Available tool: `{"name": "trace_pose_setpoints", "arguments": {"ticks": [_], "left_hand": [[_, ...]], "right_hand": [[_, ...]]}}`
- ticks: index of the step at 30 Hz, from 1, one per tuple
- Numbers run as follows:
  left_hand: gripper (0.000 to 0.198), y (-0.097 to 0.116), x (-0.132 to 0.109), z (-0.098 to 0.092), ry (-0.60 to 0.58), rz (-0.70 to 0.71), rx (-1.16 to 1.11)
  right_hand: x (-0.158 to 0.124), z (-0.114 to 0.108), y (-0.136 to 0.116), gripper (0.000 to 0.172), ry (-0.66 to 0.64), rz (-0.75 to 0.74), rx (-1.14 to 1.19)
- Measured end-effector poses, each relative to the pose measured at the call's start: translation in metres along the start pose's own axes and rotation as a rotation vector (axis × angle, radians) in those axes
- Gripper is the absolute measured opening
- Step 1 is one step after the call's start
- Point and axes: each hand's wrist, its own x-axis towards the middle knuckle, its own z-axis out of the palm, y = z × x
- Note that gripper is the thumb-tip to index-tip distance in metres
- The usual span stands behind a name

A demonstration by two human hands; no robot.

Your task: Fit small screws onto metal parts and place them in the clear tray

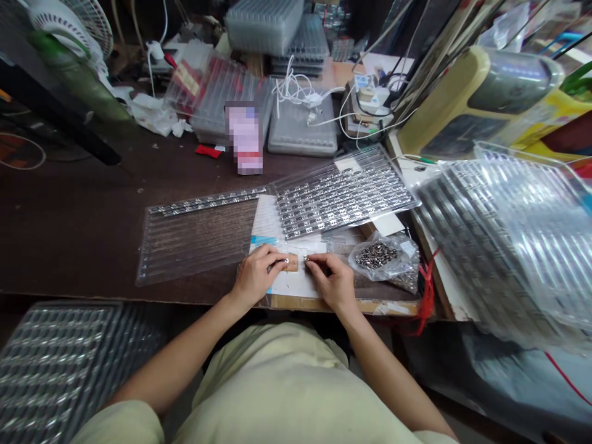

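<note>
My left hand pinches a small shiny metal part between thumb and forefinger, beside a small tan block. A little to the right, my right hand has its thumb and forefinger closed on another tiny metal piece. The two pieces are apart, over white paper. Behind my hands, a clear grooved tray carries many rows of metal parts. A second clear tray at the left has parts only in its far grooves. An open plastic bag of small metal pieces lies right of my right hand.
Stacked clear trays lean at the right, and more filled trays sit low at the left. A pixelated phone-like item stands at the back near white cables. Red string hangs over the table edge.
</note>
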Motion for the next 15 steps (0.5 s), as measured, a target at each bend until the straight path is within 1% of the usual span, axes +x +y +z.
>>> {"name": "trace_pose_setpoints", "arguments": {"ticks": [8, 15], "left_hand": [[0.015, -0.0036, -0.0015, -0.0008, -0.009, 0.017, -0.034], [0.014, -0.0037, -0.0012, -0.0005, -0.012, 0.060, 0.056]], "right_hand": [[0.0017, 0.0007, 0.0015, 0.011, -0.009, -0.012, 0.002], [0.0013, 0.0006, 0.0003, 0.012, -0.021, -0.043, -0.013]]}}
